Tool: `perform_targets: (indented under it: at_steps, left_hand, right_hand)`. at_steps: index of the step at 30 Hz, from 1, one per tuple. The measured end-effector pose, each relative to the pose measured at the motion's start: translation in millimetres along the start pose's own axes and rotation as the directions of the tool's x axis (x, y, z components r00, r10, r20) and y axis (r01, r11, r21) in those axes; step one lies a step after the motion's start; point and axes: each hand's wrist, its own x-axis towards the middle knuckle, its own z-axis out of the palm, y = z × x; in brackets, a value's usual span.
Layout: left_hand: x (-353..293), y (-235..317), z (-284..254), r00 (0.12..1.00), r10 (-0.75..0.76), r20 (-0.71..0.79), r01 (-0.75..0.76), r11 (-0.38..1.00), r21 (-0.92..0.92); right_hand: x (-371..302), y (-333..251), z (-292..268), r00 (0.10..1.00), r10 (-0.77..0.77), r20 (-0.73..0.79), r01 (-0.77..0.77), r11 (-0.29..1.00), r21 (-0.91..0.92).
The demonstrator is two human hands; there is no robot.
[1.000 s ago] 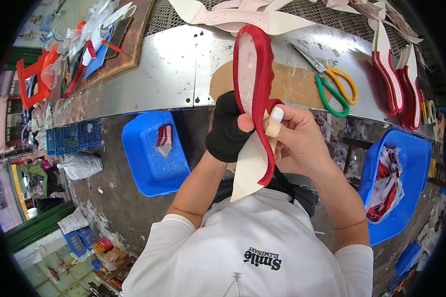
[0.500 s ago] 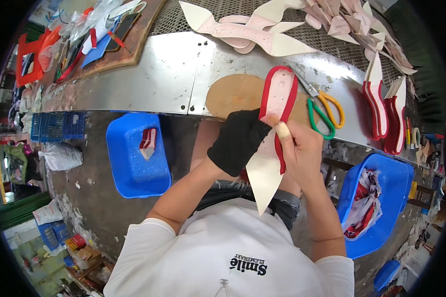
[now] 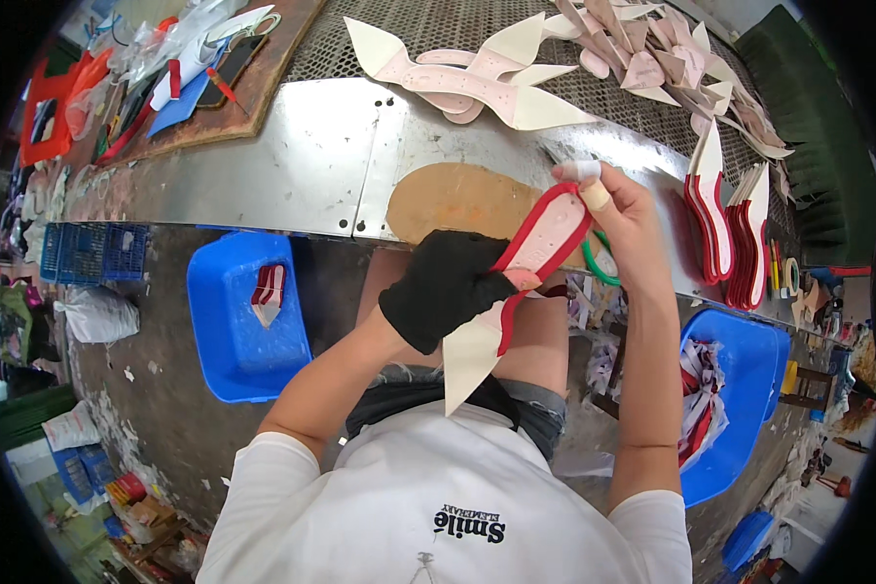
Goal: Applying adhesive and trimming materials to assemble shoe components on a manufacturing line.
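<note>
My left hand [image 3: 448, 287], in a black fingerless glove, grips the middle of a shoe upper piece [image 3: 552, 237]. The piece has a pink inner face, a red band along its edge and a cream pointed end hanging toward my lap. With thumb and forefinger, both wrapped in light finger covers, my right hand [image 3: 608, 209] pinches the rounded far end. Scissors [image 3: 602, 261] lie on the metal bench behind that hand; part of a green handle shows and the rest is mostly hidden.
A tan oval board [image 3: 457, 200] lies on the metal bench [image 3: 321, 146]. Similar pieces [image 3: 472, 83] rest on mesh beyond, and red-edged stacks [image 3: 747, 238] stand at right. Below are a left blue bin [image 3: 214, 321] and a right blue bin [image 3: 749, 419] with red and white scraps.
My right hand has moved from the middle of the piece up to its far end. The piece now tilts to the right and sits closer to me, still in my left hand.
</note>
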Motion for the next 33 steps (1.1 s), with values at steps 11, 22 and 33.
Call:
perform_targets:
  at_steps: [11,22,33]
  left_hand:
    - [-3,4,3,0.998,-0.055,-0.022,0.055,0.998,-0.017]
    - [-8,-8,23,0.97,-0.188,0.157,0.241,0.852,-0.465]
    - [7,-4,16,0.963,-0.199,0.181,0.269,0.69,-0.672]
  right_hand:
    - [-1,-14,26,0.988,0.027,-0.15,-0.094,0.885,-0.456]
    - [10,-23,20,0.938,-0.069,0.339,-0.01,0.974,0.226]
    - [9,-5,1,0.988,0.01,-0.152,-0.039,0.981,-0.189]
